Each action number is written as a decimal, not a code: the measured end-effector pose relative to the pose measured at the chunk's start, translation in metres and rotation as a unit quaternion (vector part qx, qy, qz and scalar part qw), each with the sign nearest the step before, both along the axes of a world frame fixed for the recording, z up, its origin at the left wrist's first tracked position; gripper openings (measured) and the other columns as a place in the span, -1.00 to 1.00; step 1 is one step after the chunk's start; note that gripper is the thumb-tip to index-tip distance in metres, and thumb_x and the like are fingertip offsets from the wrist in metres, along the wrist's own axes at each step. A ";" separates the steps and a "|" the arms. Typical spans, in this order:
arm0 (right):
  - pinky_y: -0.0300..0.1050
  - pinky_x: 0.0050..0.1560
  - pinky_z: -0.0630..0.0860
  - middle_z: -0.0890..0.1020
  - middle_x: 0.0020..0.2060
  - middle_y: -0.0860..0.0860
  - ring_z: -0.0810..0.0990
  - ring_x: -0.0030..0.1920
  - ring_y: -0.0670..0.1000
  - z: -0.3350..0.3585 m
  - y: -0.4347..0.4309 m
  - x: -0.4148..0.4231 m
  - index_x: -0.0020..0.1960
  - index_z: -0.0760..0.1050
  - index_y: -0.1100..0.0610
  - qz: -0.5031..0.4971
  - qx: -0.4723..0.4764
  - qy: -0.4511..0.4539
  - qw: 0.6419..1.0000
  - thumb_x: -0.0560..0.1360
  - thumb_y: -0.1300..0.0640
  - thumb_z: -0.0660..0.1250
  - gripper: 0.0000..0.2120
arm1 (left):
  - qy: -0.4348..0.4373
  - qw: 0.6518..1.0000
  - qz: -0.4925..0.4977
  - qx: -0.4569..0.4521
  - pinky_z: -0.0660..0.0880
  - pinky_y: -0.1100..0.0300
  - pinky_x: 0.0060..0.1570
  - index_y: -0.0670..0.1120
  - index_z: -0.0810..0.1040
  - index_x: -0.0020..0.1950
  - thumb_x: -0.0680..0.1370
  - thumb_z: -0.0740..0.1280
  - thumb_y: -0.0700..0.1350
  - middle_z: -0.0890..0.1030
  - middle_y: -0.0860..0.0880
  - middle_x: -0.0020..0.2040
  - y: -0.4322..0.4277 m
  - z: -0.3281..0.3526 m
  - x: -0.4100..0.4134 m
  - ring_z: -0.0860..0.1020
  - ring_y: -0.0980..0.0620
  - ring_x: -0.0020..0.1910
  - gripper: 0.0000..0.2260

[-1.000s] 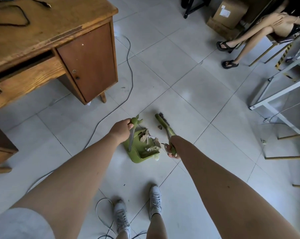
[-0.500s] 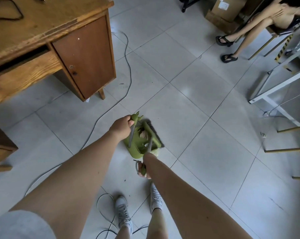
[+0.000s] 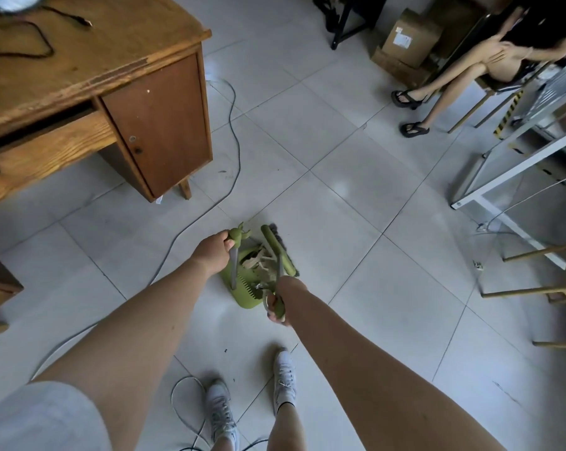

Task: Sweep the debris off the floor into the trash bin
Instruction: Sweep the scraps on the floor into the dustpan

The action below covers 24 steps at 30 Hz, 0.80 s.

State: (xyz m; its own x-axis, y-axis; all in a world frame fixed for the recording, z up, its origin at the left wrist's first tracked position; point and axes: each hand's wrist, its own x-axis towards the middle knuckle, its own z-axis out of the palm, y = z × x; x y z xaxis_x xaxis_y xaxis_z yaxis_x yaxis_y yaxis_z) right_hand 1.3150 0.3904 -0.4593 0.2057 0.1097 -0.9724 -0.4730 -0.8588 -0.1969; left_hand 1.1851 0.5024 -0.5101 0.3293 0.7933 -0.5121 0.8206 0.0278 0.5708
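Note:
A green dustpan (image 3: 242,288) rests on the tiled floor just ahead of my feet, with pale scraps of debris (image 3: 259,260) piled inside it. My left hand (image 3: 211,252) grips the green top of the dustpan's upright handle. My right hand (image 3: 276,305) grips the green end of the broom handle near the pan's rear. The green broom head (image 3: 280,250) lies along the pan's right side, its dark bristles at the mouth. A few dark specks (image 3: 225,350) lie on the tile near my shoes. No trash bin is in view.
A wooden desk (image 3: 89,76) with a cabinet door stands at left. A grey cable (image 3: 233,131) runs across the floor beside it, and another loops by my shoes (image 3: 221,408). A seated person (image 3: 470,73), cardboard boxes (image 3: 405,43), a white metal frame (image 3: 516,167) and wooden chair legs crowd the right.
The broom head swept from the open floor on the right into the dustpan's mouth. My right hand pulled back toward me. The left hand kept its hold on the dustpan handle.

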 end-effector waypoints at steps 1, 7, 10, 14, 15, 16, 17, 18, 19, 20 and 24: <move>-0.37 -0.62 0.33 0.41 -0.48 0.01 0.33 -0.71 -0.05 0.006 -0.001 0.005 -0.15 0.43 0.11 0.000 0.008 -0.008 1.000 0.60 0.12 0.05 -0.75 | 0.003 1.000 0.000 0.002 0.39 -0.01 0.31 -0.17 0.39 0.41 0.68 0.04 -0.09 0.50 -0.23 0.32 -0.001 0.000 0.000 0.45 -0.22 0.31 -0.65; -0.36 -0.67 0.35 0.37 -0.60 0.03 0.27 -0.80 -0.06 0.018 -0.006 0.039 -0.08 0.38 -0.05 -0.028 -0.021 -0.033 0.999 0.65 0.15 -0.10 -0.68 | -0.007 1.000 0.018 0.001 0.41 0.01 0.27 -0.14 0.41 0.39 0.68 0.04 -0.09 0.52 -0.22 0.30 -0.005 -0.002 0.000 0.47 -0.21 0.28 -0.66; -0.34 -0.66 0.37 0.33 -0.67 0.04 0.28 -0.81 -0.05 0.016 -0.012 0.045 0.24 0.39 -0.04 -0.036 -0.029 -0.010 0.999 0.66 0.13 -0.09 -0.67 | -0.006 1.000 0.022 0.002 0.40 0.02 0.23 -0.13 0.42 0.38 0.68 0.04 -0.09 0.53 -0.22 0.29 -0.004 -0.003 0.003 0.47 -0.21 0.27 -0.67; -0.41 -0.59 0.28 0.36 -0.72 0.02 0.32 -0.79 -0.05 0.005 -0.027 0.043 -0.27 0.32 0.06 -0.013 -0.035 -0.002 0.999 0.62 0.15 -0.06 -0.66 | -0.008 1.000 0.021 -0.001 0.38 0.05 0.20 -0.13 0.40 0.38 0.68 0.04 -0.08 0.51 -0.22 0.30 -0.003 -0.005 0.006 0.46 -0.22 0.28 -0.67; -0.41 -0.59 0.29 0.38 -0.71 0.02 0.31 -0.79 -0.05 -0.001 -0.030 0.041 -0.29 0.32 0.11 -0.014 -0.033 -0.005 0.999 0.62 0.12 -0.06 -0.64 | -0.009 1.000 0.020 -0.001 0.38 0.06 0.20 -0.14 0.39 0.38 0.68 0.04 -0.08 0.50 -0.22 0.30 -0.003 -0.005 0.006 0.46 -0.22 0.28 -0.67; -0.41 -0.61 0.31 0.39 -0.70 0.01 0.30 -0.79 -0.05 -0.007 -0.032 0.039 -0.28 0.34 0.14 -0.024 -0.028 -0.005 0.999 0.63 0.10 -0.06 -0.63 | -0.010 1.000 0.019 -0.001 0.38 0.06 0.20 -0.14 0.39 0.39 0.68 0.04 -0.08 0.50 -0.23 0.30 -0.002 -0.005 0.007 0.46 -0.22 0.28 -0.67; -0.40 -0.62 0.32 0.39 -0.70 0.01 0.29 -0.79 -0.05 -0.011 -0.035 0.035 -0.27 0.36 0.15 -0.037 -0.020 -0.002 0.999 0.63 0.10 -0.05 -0.63 | -0.011 1.000 0.019 -0.002 0.38 0.05 0.21 -0.13 0.39 0.40 0.68 0.04 -0.08 0.50 -0.23 0.30 -0.002 -0.006 0.007 0.46 -0.22 0.28 -0.67; -0.39 -0.63 0.32 0.38 -0.71 0.01 0.27 -0.79 -0.04 -0.013 -0.036 0.031 -0.28 0.37 0.16 -0.057 -0.013 0.003 0.998 0.62 0.13 -0.04 -0.64 | -0.011 1.000 0.019 -0.003 0.39 0.05 0.21 -0.13 0.39 0.40 0.68 0.04 -0.08 0.50 -0.22 0.30 -0.001 -0.006 0.007 0.46 -0.22 0.28 -0.67; -0.38 -0.63 0.32 0.37 -0.71 0.01 0.26 -0.79 -0.04 -0.016 -0.036 0.027 -0.30 0.36 0.17 -0.076 -0.004 0.008 0.997 0.60 0.18 -0.04 -0.65 | -0.011 1.000 0.019 -0.001 0.39 0.04 0.21 -0.13 0.39 0.39 0.68 0.04 -0.08 0.51 -0.22 0.30 0.000 -0.006 0.007 0.46 -0.22 0.28 -0.67; -0.37 -0.64 0.33 0.37 -0.72 0.02 0.25 -0.79 -0.04 -0.017 -0.034 0.023 -0.31 0.35 0.17 -0.099 0.008 0.017 0.995 0.58 0.22 -0.04 -0.67 | -0.011 1.000 0.020 0.001 0.39 0.04 0.20 -0.13 0.40 0.39 0.68 0.04 -0.08 0.51 -0.22 0.29 0.000 -0.006 0.007 0.47 -0.22 0.27 -0.67; -0.34 -0.65 0.33 0.38 -0.70 0.00 0.27 -0.78 -0.04 -0.019 -0.019 0.012 -0.33 0.36 0.16 -0.163 0.057 0.053 0.984 0.62 0.14 -0.03 -0.60 | -0.016 1.000 0.012 0.002 0.40 0.03 0.20 -0.14 0.42 0.36 0.68 0.04 -0.08 0.53 -0.22 0.26 0.004 -0.007 0.008 0.48 -0.21 0.24 -0.67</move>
